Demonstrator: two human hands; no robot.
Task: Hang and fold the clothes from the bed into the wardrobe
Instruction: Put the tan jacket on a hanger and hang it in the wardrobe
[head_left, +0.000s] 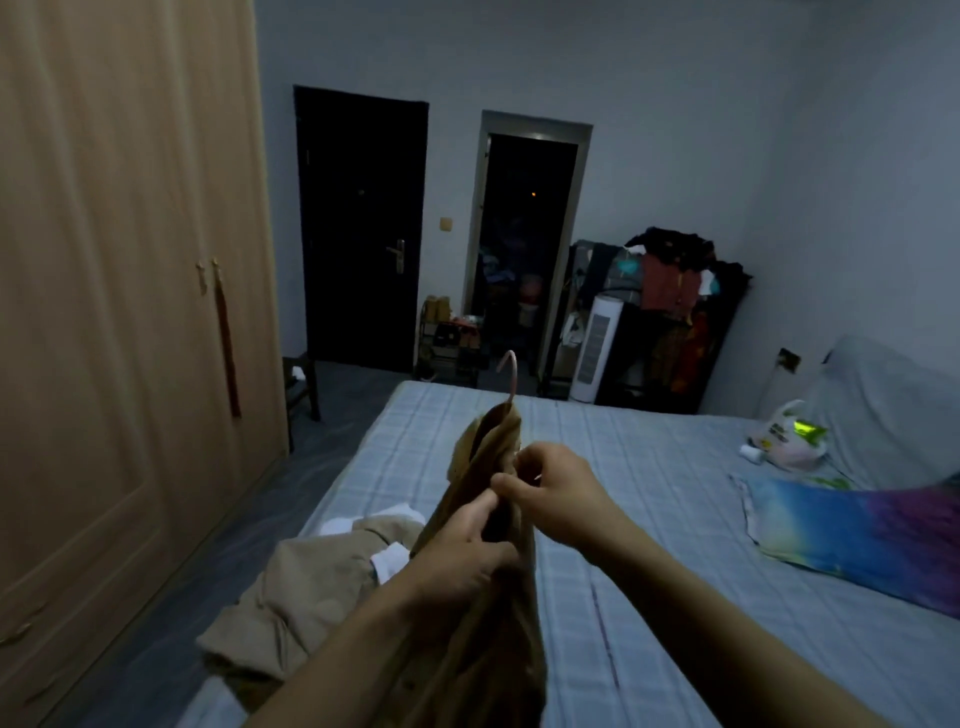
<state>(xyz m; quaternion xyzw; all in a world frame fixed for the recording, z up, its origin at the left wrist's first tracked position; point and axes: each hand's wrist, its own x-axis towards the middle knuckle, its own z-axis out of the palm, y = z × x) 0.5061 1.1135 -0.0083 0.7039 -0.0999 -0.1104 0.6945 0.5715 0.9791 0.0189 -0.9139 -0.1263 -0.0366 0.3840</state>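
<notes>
Two hands, left hand (462, 556) and right hand (550, 493), pinching tan garment (493, 623) on pink hanger (508, 374) above checked bed (649, 519), beige clothes (296, 597) at bed edge, closed wardrobe (119, 312) left, dim room.

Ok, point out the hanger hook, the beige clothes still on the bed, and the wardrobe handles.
hanger hook (508, 370), head view, on the pink curved top.
beige clothes (291, 597), head view, middle of the crumpled pile.
wardrobe handles (207, 275), head view, between the two door knobs.
</notes>
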